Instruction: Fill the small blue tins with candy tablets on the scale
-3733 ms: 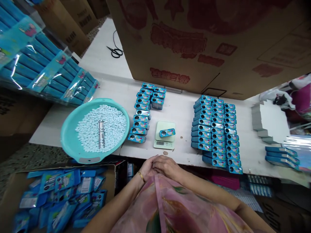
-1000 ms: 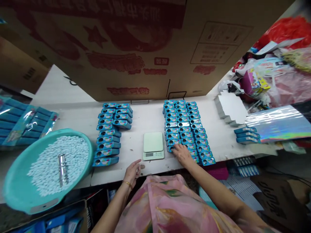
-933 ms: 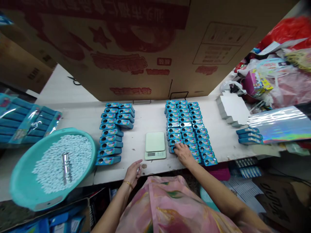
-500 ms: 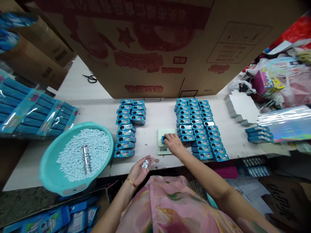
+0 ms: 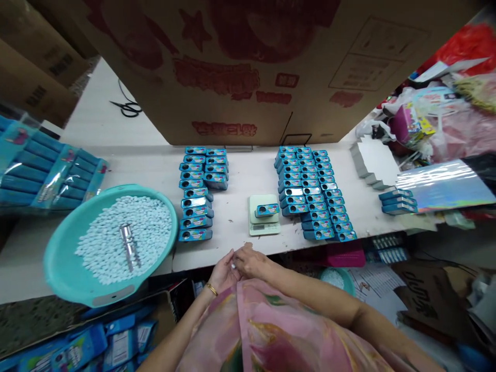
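Note:
In front of my body, my left hand (image 5: 223,275) is cupped palm up, with small pale blue candies in it; one candy (image 5: 233,266) shows at its edge. Over that palm, the curled fingers of my right hand (image 5: 251,262) reach in and hide most of the candies. What the right fingertips hold cannot be made out. Just beyond my hands, a small blue candy tin (image 5: 267,210) rests alone on a pale green scale (image 5: 264,199). A turquoise basin (image 5: 54,263) of candies is at my left, with a metal scoop (image 5: 129,247) lying on them.
Rows of blue tins stand left (image 5: 196,213) and right (image 5: 316,206) of the scale. Behind them rises a large cardboard box (image 5: 232,111). Scissors (image 5: 129,108) lie at back left; stacked white card (image 5: 374,163) and a few blue boxes (image 5: 398,201) sit at right.
My right hand has let go of the tin on the scale and come back to my left palm. The tin stays on the scale. The view has shifted slightly.

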Demonstrator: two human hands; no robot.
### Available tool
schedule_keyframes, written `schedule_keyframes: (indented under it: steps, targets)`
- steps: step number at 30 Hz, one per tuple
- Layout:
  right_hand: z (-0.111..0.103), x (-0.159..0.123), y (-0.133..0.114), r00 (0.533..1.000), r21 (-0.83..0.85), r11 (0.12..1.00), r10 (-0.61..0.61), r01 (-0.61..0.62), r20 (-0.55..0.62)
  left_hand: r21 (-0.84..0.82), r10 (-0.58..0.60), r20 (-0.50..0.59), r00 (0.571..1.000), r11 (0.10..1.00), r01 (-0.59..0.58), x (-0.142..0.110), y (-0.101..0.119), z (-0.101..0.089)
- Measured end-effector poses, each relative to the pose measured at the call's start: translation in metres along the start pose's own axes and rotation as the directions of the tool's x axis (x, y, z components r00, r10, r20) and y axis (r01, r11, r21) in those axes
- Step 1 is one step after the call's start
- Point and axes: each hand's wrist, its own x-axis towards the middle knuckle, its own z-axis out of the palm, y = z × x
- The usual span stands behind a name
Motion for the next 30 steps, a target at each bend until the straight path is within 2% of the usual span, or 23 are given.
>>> schedule_keyframes:
  steps: [6,14,18,21,23,24,26,28,30]
  targets:
    - [-0.01,-0.008,0.017,1.0,0.079,0.997,-0.001,-0.001,0.023,-0.001,-0.004,0.032,0.999,1.0,0.004,0.015,-0.012,0.001]
    - [-0.019,-0.019,0.049,0.989,0.089,0.989,-0.121,0.114,0.082,-0.077,0.049,-0.054,0.997,0.996,-0.053,0.036,-0.032,0.02]
    - [-0.022,-0.023,0.058,0.988,0.124,0.986,-0.127,0.115,0.089,-0.114,0.064,-0.094,0.993,0.991,-0.074,0.041,-0.037,0.03]
    - [-0.035,-0.026,0.064,0.981,0.178,0.971,-0.178,0.162,0.082,-0.12,0.059,-0.114,0.992,0.99,-0.073,0.045,-0.036,0.036]
    - [-0.049,-0.027,0.073,0.98,0.202,0.961,-0.196,0.188,0.019,-0.133,0.084,-0.131,0.988,0.986,-0.101,0.046,-0.033,0.04]
    - [-0.058,-0.027,0.08,0.988,0.189,0.969,-0.155,0.157,-0.025,-0.136,0.099,-0.137,0.986,0.984,-0.117,0.046,-0.031,0.042]
    - [-0.073,-0.026,0.099,0.994,0.119,0.993,0.033,-0.02,-0.108,-0.14,0.119,-0.155,0.981,0.98,-0.141,0.045,-0.025,0.045]
    - [-0.085,-0.02,0.121,0.966,0.041,0.976,0.216,-0.212,-0.145,-0.146,0.135,-0.178,0.975,0.976,-0.162,0.041,-0.019,0.045]
    - [-0.091,-0.008,0.138,0.957,-0.008,0.964,0.262,-0.265,-0.125,-0.154,0.151,-0.194,0.969,0.971,-0.182,0.035,-0.014,0.042]
